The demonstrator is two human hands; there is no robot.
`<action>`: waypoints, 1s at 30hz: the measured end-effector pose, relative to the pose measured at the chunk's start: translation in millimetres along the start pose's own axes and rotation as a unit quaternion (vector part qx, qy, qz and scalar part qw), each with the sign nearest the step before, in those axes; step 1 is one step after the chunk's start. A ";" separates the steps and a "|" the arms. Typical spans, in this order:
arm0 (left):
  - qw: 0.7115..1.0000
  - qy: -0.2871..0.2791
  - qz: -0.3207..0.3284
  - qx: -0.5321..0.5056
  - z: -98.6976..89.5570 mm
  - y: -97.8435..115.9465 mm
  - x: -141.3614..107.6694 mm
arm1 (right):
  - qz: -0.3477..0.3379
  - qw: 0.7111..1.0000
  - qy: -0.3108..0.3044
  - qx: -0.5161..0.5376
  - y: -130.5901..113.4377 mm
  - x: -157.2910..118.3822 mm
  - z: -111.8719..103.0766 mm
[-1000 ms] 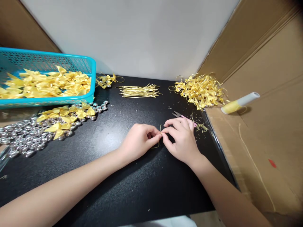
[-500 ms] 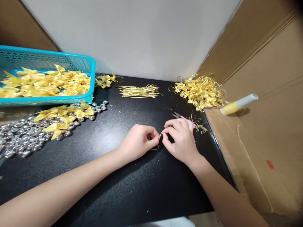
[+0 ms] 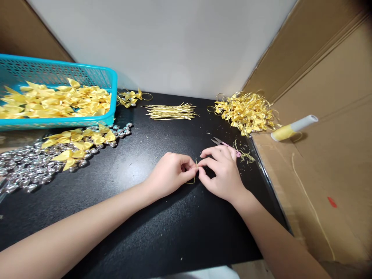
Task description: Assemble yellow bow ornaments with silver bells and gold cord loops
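Between finger and thumb my left hand [image 3: 174, 170] pinches a thin gold cord [image 3: 190, 182], part of which loops out below the fingertips. My right hand [image 3: 219, 170] meets it there, thumb and forefinger closed on the cord where it crosses between the hands; its other fingers are curled and raised. A short cord end sticks up above the fingertips. Just beyond my right hand lie pink-handled scissors [image 3: 229, 146], blades pointing left, partly covered by the hand. Cord scraps [image 3: 245, 155] lie beside their handles.
A bundle of gold cords [image 3: 171, 111] lies at the back. A blue basket [image 3: 114, 97] holds yellow ribbon bows; silver heart beads [image 3: 31, 166] and loose bows [image 3: 69, 157] lie before it. Looped bows [image 3: 247, 112] are piled back right, near a spool tube [image 3: 293, 128] on cardboard.
My right hand has moved slightly left, and its thumb and forefinger have closed at the left fingertips. A cord end now stands up there. My left hand stays put.
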State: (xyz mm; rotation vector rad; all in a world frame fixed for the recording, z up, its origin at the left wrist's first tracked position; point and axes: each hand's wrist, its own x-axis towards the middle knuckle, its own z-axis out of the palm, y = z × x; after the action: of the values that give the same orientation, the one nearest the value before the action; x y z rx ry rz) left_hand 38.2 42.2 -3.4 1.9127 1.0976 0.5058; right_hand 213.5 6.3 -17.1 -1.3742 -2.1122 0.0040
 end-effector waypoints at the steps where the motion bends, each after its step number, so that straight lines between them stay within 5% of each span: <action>1: 1.000 -0.003 0.000 0.001 -0.3 0.0 0.1 | -0.004 1.000 0.000 -0.003 0.3 0.1 0.0; 16: 0.999 -0.008 -0.012 -0.052 -0.2 -1.6 0.7 | -0.018 1.000 -0.013 -0.020 -0.4 1.3 0.8; 23: 0.994 -0.028 -0.021 -0.104 0.8 -6.3 1.0 | 0.026 0.998 0.051 0.003 6.9 3.2 -3.8; 30: 0.989 -0.021 0.022 -0.146 0.1 -12.4 5.3 | 0.000 0.991 -0.032 0.131 4.0 4.9 -6.6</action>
State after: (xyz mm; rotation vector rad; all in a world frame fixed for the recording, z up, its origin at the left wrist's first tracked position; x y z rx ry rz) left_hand 34.8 49.8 -14.1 1.6857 0.9010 0.6143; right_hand 218.7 10.1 -10.6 -1.2310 -2.0780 0.3176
